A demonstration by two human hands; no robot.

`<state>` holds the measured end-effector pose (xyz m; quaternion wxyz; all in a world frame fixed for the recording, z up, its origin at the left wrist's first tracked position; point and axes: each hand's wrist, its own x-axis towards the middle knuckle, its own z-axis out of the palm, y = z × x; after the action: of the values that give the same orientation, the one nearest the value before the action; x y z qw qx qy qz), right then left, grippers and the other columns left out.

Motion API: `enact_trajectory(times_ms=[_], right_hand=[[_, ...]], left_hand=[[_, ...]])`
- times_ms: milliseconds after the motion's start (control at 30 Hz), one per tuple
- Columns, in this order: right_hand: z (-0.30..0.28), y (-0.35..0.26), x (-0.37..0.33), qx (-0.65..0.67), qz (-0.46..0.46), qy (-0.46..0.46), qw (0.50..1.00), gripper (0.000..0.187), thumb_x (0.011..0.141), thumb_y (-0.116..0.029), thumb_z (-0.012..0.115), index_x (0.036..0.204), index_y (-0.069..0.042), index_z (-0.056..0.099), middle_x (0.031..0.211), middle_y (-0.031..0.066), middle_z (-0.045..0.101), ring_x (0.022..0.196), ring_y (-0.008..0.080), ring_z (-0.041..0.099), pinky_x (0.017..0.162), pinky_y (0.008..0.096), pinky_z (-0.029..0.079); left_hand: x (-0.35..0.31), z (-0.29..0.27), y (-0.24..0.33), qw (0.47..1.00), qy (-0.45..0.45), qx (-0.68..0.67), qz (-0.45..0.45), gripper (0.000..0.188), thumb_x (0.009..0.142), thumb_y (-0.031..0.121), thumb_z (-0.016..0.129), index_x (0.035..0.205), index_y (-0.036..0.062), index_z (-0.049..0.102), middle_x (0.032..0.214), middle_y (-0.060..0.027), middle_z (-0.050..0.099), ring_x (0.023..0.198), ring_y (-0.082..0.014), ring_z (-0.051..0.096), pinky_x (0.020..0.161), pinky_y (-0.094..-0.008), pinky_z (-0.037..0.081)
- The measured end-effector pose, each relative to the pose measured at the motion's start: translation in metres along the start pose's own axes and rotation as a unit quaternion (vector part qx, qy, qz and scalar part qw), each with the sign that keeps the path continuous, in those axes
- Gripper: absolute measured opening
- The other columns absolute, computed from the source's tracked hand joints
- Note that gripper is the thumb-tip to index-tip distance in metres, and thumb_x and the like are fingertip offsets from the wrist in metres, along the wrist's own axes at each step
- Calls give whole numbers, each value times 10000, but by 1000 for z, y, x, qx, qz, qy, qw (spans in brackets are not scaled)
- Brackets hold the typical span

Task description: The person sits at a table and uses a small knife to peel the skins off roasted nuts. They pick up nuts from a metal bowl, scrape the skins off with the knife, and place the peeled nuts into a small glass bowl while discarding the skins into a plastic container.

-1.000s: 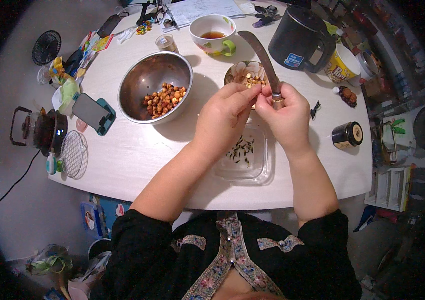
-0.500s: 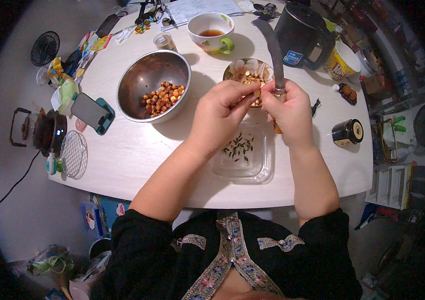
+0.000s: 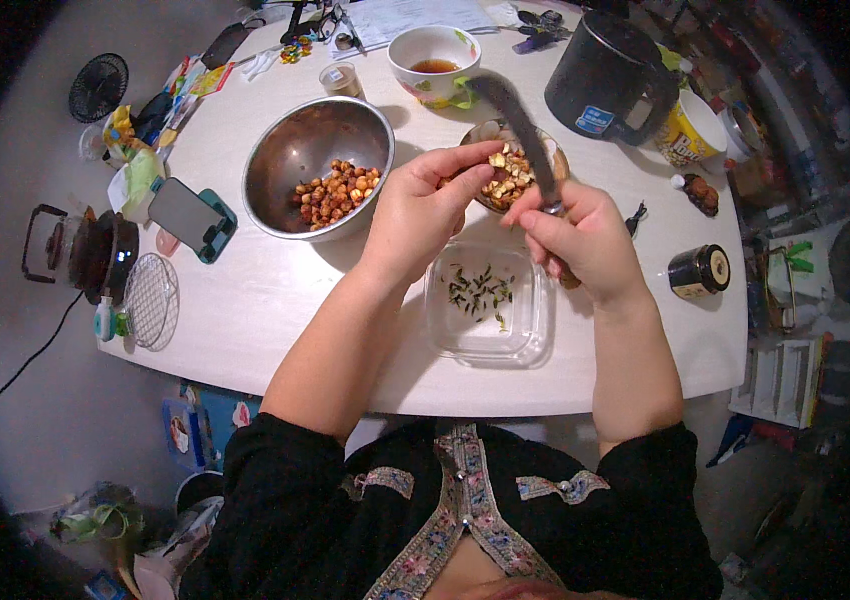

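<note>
My left hand (image 3: pixel 415 215) is over the near edge of a flowered plate (image 3: pixel 486 131), thumb and forefinger pinching a pale piece of lotus seed (image 3: pixel 498 160). Split, pale lotus seeds (image 3: pixel 517 180) fill that plate. In my right hand (image 3: pixel 585 240), a knife (image 3: pixel 527 132) with a curved, dark blade is gripped by its handle, blade pointing up and leftward; a tiny green speck shows by the thumb. Nearer me, a clear square container (image 3: pixel 437 325) holds several thin green lotus-seed germs (image 3: pixel 480 290). Whole brown lotus seeds (image 3: pixel 333 195) lie in a steel bowl (image 3: pixel 280 150) at left.
A bowl of brown liquid (image 3: pixel 407 48) and a dark kettle (image 3: pixel 600 75) stand at the back. Right of my hand are a yellow tub (image 3: pixel 685 140) and a dark jar (image 3: pixel 695 272). At left are a phone on a stand (image 3: pixel 185 212), a wire rack (image 3: pixel 152 300) and a glass pot (image 3: pixel 95 250).
My hands have drawn apart, the left one moving slightly left and the right one nearer me. The knife blade has tilted further leftward. The view has shifted a little.
</note>
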<state>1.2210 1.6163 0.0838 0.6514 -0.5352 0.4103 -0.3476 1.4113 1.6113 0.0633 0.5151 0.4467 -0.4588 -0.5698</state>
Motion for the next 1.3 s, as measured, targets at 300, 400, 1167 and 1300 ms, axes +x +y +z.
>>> enact_trajectory(times_ms=[300,400,1167,1300], right_hand=[[10,-1,-2,-68,4,-108,992,85,824,-68,727,864,-41,657,784,-32,619,708,40,563,620,201,462],[2,-6,-2,-94,38,-113,988,93,825,-64,727,875,-38,654,810,-23,625,740,46,576,642,202,469],[12,18,8,-77,-178,108,975,161,898,-68,688,1040,-5,642,915,31,668,789,69,627,662,195,507],[27,24,9,-26,-211,85,974,169,878,-50,700,1036,-5,659,956,23,683,807,66,620,709,215,510]], left_hand=[[4,-5,-2,1000,19,18,9,282,943,115,628,1213,43,666,800,32,675,511,-8,399,439,-181,266],[5,-6,-2,999,30,12,-2,273,945,122,630,1202,42,671,813,19,678,515,-10,398,438,-187,269],[1,-6,10,952,-89,-259,-136,654,1045,535,251,1283,2,544,714,37,440,550,-57,290,455,-202,210],[-10,6,20,959,-95,-222,-147,752,1002,642,205,1295,40,547,783,27,521,545,-52,302,440,-197,196]])
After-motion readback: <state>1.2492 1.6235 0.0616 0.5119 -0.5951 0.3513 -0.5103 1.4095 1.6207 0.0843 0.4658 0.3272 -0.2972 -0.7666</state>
